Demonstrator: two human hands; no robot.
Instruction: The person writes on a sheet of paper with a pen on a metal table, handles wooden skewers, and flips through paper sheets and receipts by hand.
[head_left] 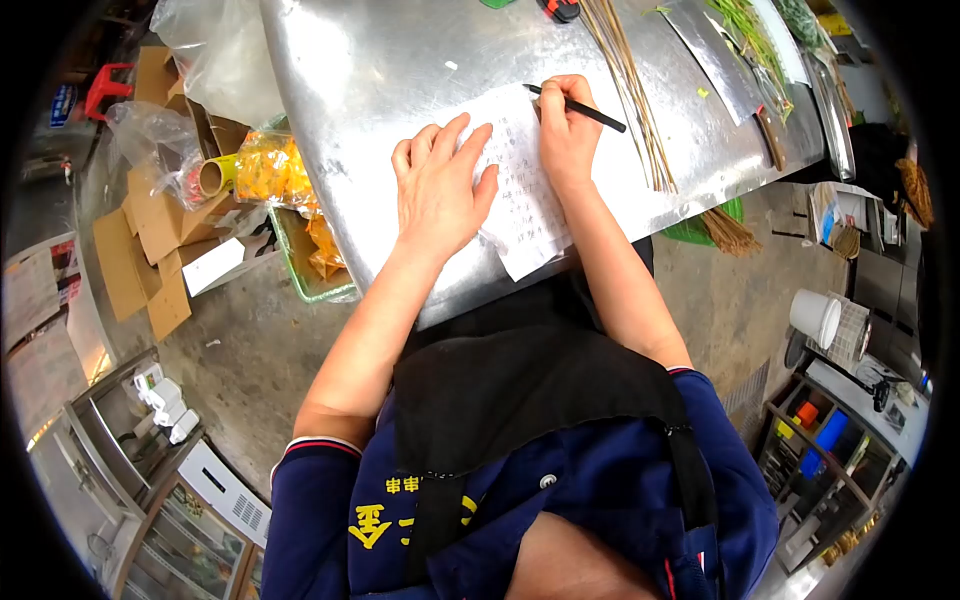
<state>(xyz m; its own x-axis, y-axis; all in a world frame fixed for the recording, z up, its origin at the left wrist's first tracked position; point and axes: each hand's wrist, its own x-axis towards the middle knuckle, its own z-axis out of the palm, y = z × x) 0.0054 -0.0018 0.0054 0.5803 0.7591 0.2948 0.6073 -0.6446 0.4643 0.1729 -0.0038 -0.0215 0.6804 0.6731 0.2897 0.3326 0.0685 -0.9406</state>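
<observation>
A sheet of paper [520, 215] with handwritten lines lies on the metal table [370, 60]. My right hand [568, 130] is closed around a black pen [598, 114], its tip end near the top of the sheet. Part of the paper's right side is hidden beneath that hand. My left hand [445, 185] rests palm down with fingers spread, partly on the paper's left edge and partly on the metal. Nothing is held in it.
Long thin sticks [630, 90] lie right of my right hand. Further right are a cleaver [725, 70] and green vegetables [750, 40]. Left of the table stand cardboard boxes [150, 230] and a green crate [305, 275] with orange packets [270, 170].
</observation>
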